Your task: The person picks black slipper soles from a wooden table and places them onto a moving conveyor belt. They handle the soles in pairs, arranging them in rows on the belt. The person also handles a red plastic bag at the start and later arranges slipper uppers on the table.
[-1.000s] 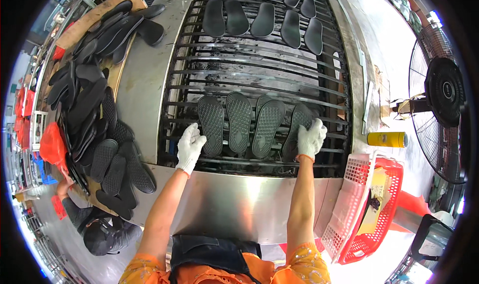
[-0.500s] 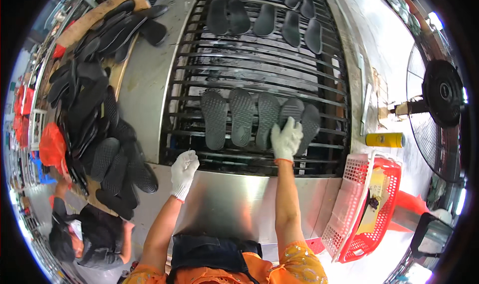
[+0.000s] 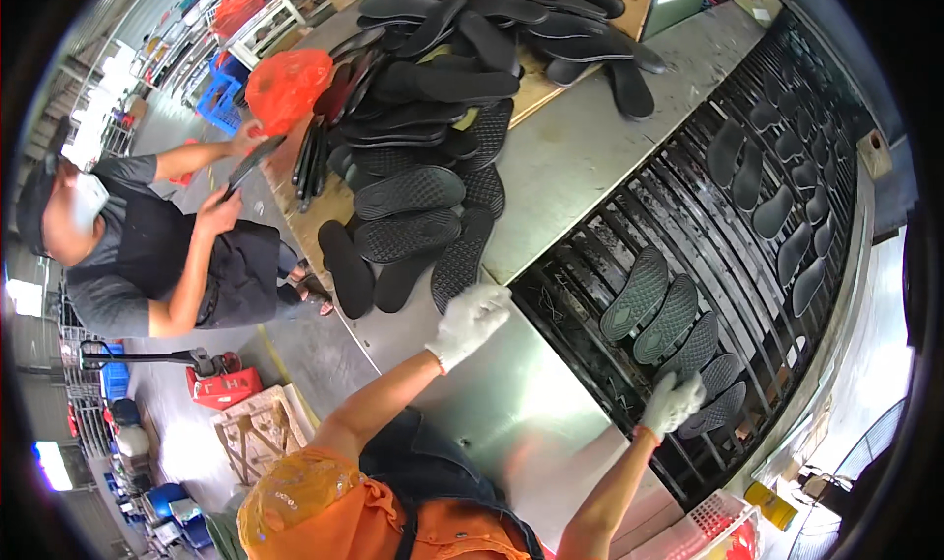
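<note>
My left hand (image 3: 470, 326), in a white knitted glove, is at the near edge of a heap of black shoe insoles (image 3: 411, 191). Its fingers are loosely bent with nothing visible in them, just beside a textured insole (image 3: 462, 263). My right hand (image 3: 674, 405), gloved alike, reaches over the dark slatted conveyor (image 3: 580, 309). Its fingers are apart at the near ends of a row of textured insoles (image 3: 669, 319), close to the last ones (image 3: 716, 411); whether it presses on them I cannot tell.
Farther along the conveyor lie more insoles (image 3: 772, 211). At the left a person in dark clothes (image 3: 187, 255) holds an insole beside a red plastic bag (image 3: 288, 90). A red and white basket (image 3: 713, 530) and a yellow can (image 3: 772, 506) are at lower right.
The view has swung left, bringing the heap and the other person to the middle. My left hand has moved from the conveyor's front edge to the heap, its fist loosened. My right stays by the row.
</note>
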Action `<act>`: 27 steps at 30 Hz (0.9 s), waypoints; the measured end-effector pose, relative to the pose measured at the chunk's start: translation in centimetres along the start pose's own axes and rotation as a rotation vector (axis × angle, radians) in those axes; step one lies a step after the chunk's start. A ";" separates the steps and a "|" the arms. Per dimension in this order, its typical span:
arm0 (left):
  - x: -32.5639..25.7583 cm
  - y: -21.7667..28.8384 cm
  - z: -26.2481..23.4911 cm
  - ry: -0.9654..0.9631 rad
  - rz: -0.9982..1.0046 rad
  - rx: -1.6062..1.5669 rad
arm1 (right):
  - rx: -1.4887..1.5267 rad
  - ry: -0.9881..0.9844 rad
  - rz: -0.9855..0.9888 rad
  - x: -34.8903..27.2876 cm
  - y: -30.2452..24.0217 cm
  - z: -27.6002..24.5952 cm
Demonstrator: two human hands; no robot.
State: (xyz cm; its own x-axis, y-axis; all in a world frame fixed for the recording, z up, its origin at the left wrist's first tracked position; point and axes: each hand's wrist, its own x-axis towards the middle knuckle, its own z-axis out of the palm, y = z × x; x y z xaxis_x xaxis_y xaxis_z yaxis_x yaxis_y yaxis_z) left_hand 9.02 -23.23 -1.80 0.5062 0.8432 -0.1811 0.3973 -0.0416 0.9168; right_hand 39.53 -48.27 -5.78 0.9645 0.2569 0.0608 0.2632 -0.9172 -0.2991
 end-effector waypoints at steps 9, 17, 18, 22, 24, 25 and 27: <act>6.0 -2.5 -15.5 0.495 0.105 0.639 | 0.409 -0.383 -0.480 -16.2 -19.8 2.2; 9.8 -3.4 -20.7 0.385 -0.116 0.607 | 0.071 -0.325 -0.649 -19.8 -34.6 5.0; 9.7 -3.4 -20.8 0.361 -0.167 0.578 | 0.075 -0.371 -0.561 -19.6 -35.5 5.0; 8.4 -6.8 -21.7 0.306 -0.125 0.466 | 0.178 -0.459 -0.306 -17.9 -36.1 3.4; 8.1 -7.4 -20.8 0.314 -0.034 0.431 | 0.539 -0.412 -0.073 -16.5 -33.6 5.1; 8.0 -7.0 -20.2 0.269 -0.083 0.336 | 0.682 -0.276 -0.046 -16.2 -31.3 7.3; 7.2 -7.1 -20.6 0.211 -0.207 0.165 | 1.245 -0.625 0.129 -16.2 -29.4 6.6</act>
State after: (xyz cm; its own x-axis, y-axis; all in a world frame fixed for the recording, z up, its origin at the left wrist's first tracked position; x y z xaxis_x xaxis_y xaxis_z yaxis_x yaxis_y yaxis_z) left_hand -5.89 -5.82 -2.33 0.2388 0.9344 -0.2642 0.6024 0.0708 0.7951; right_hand 16.05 -23.44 -4.24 0.7246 0.5865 -0.3620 -0.3343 -0.1602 -0.9287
